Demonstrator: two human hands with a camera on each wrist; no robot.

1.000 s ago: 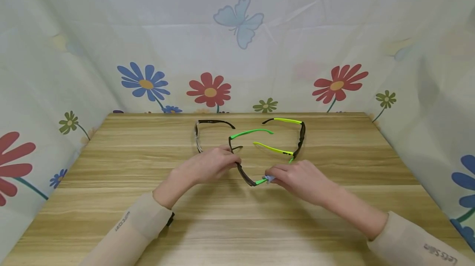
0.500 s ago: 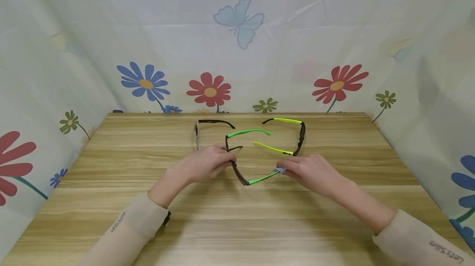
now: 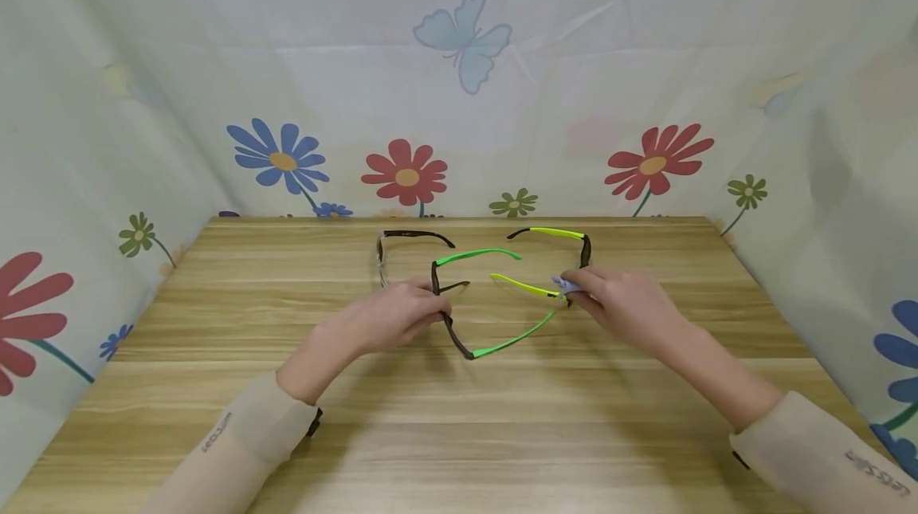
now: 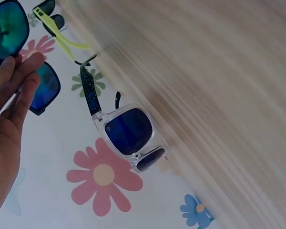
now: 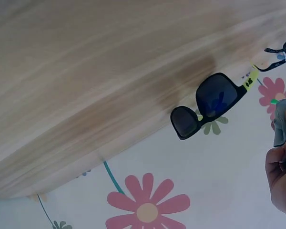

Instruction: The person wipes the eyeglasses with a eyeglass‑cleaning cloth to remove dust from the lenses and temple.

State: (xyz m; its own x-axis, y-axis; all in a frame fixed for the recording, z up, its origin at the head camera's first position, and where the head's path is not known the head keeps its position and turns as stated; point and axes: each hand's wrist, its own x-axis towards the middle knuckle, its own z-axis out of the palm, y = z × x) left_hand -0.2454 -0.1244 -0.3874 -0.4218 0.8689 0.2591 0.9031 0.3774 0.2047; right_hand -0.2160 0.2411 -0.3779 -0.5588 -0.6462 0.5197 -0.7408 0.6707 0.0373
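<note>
My left hand (image 3: pixel 390 315) grips a pair of dark-framed sunglasses (image 3: pixel 457 339) with bright green temples by the middle of the front. Both temples are unfolded and point right. In the left wrist view, fingers cross between the blue-green lenses (image 4: pixel 10 31). My right hand (image 3: pixel 634 311) pinches a small pale blue cloth (image 3: pixel 565 284) at the far end of the nearer green temple (image 3: pixel 512 339). That temple's tip is hidden by the cloth and fingers. The right wrist view shows the folded cloth (image 5: pixel 281 124) between thumb and fingers.
Sunglasses with yellow temples (image 3: pixel 555 233) stand unfolded on the wooden table (image 3: pixel 502 442), partly behind my right hand. Clear-framed sunglasses with dark temples (image 4: pixel 128 131) stand behind my left hand. A flowered curtain (image 3: pixel 466 115) surrounds the table's back and sides.
My right hand has slid the cloth along the nearer green temple, away from the hinge toward its tip, moving right and back. My left hand has shifted slightly left with the sunglasses.
</note>
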